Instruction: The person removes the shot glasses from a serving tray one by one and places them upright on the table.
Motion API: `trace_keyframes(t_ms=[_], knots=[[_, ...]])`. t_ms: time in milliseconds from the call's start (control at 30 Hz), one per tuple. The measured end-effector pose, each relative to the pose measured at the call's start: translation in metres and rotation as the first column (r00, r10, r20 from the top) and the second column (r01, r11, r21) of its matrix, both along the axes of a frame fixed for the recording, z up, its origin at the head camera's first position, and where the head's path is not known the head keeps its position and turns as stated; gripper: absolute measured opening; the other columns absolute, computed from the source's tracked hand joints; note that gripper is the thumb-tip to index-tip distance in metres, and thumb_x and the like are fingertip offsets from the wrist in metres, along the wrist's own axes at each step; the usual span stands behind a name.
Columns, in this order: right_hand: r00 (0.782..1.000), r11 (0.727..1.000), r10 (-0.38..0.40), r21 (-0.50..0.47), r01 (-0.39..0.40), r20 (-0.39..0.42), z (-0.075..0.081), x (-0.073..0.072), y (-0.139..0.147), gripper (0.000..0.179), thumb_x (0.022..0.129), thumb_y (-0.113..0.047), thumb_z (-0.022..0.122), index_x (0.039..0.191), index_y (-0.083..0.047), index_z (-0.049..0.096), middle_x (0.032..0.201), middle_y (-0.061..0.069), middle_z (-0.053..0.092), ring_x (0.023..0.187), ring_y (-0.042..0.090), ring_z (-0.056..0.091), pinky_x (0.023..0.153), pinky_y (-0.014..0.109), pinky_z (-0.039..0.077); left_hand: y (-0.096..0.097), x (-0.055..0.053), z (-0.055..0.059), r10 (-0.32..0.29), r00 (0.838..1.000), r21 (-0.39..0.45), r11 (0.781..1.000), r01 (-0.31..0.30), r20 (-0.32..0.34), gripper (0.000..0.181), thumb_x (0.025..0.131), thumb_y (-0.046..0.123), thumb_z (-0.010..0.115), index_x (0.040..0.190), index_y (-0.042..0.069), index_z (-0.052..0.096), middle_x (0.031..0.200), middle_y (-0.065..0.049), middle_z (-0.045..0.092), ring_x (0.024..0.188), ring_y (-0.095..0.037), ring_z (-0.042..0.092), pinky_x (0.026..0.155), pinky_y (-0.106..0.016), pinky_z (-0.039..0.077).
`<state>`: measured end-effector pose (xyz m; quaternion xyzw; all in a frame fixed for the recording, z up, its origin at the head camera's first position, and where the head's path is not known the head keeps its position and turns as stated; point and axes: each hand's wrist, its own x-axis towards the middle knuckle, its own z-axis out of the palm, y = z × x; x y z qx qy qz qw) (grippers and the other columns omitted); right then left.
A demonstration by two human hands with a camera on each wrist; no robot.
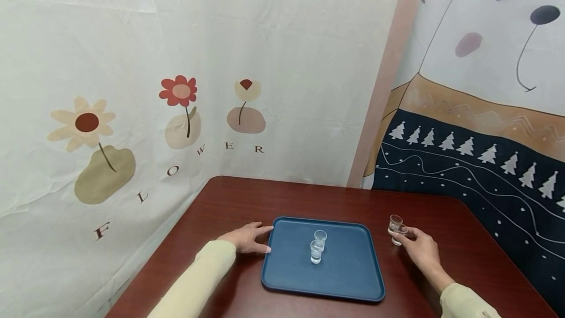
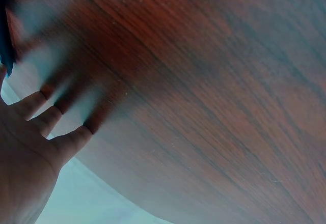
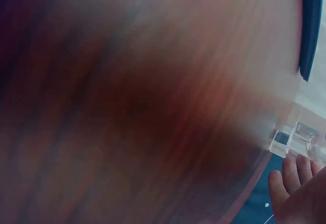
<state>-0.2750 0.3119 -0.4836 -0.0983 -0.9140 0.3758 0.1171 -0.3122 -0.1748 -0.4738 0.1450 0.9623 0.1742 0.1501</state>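
A small clear shot glass (image 1: 398,239) stands right of the tray, and my right hand (image 1: 423,252) pinches it between thumb and fingers. Just behind it is another shot glass (image 1: 395,222), partly overlapped by the first. In the right wrist view the right hand (image 3: 300,191) is at the lower right beside clear glass (image 3: 298,140). My left hand (image 1: 247,238) has its fingers spread at the left rim of a blue tray (image 1: 287,276). Two more shot glasses, a front one (image 1: 316,255) and a rear one (image 1: 322,237), stand on that tray.
The dark red-brown wooden table (image 1: 247,195) has rounded far corners. A white curtain with printed flowers (image 1: 300,63) hangs behind and along the left. At the right hangs a cloth with a bear and a tree pattern (image 1: 468,171).
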Motion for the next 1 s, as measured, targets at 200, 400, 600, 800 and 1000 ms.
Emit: trace_keyframes(t_ms=[200,400,600,800,1000], knots=[[1.0,1.0,0.004,0.016,-0.004,0.021,-0.002,-0.003,0.005,0.058,0.092,-0.037,0.07,0.127,0.007,0.06,0.118,0.029,0.063,0.105,0.042,0.056,0.087,0.056,0.045,-0.001,0.001,0.0,0.004,1.0,0.003,1.0,-0.004,0.002,0.077,0.084,0.057,0.072,0.15,0.028,0.046,0.155,-0.015,0.035,0.141,-0.037,0.033,0.105,-0.058,0.037],[0.999,1.0,-0.001,0.019,0.0,0.038,-0.004,-0.007,0.008,0.059,0.092,-0.036,0.071,0.128,0.009,0.059,0.118,0.03,0.062,0.105,0.043,0.056,0.086,0.055,0.046,0.0,0.002,0.001,0.005,1.0,0.004,1.0,-0.005,0.007,0.077,0.084,0.057,0.072,0.151,0.028,0.045,0.155,-0.015,0.035,0.141,-0.037,0.033,0.105,-0.059,0.037],[0.998,0.999,0.022,0.04,-0.024,0.057,-0.004,-0.011,0.011,0.061,0.092,-0.037,0.071,0.127,0.011,0.058,0.118,0.031,0.062,0.102,0.043,0.057,0.084,0.055,0.046,0.001,0.002,0.002,0.005,1.0,0.007,1.0,-0.005,0.008,0.078,0.084,0.055,0.073,0.151,0.028,0.045,0.155,-0.015,0.035,0.141,-0.038,0.033,0.104,-0.059,0.038],[0.996,0.996,0.064,0.056,-0.067,0.065,-0.003,-0.012,0.013,0.061,0.093,-0.035,0.07,0.128,0.013,0.056,0.117,0.032,0.061,0.101,0.043,0.058,0.084,0.055,0.046,0.001,0.001,0.001,-0.002,1.0,0.001,1.0,0.002,0.008,0.078,0.084,0.056,0.072,0.151,0.029,0.044,0.156,-0.015,0.034,0.142,-0.037,0.033,0.104,-0.058,0.038],[0.992,0.997,0.076,0.018,-0.078,0.098,0.001,-0.011,0.012,0.072,0.092,-0.041,0.068,0.135,0.014,0.048,0.119,0.033,0.058,0.103,0.042,0.056,0.086,0.054,0.046,-0.001,0.002,0.001,-0.001,1.0,-0.012,1.0,0.002,0.01,0.077,0.084,0.057,0.072,0.151,0.03,0.044,0.156,-0.014,0.034,0.142,-0.037,0.032,0.104,-0.058,0.038]])
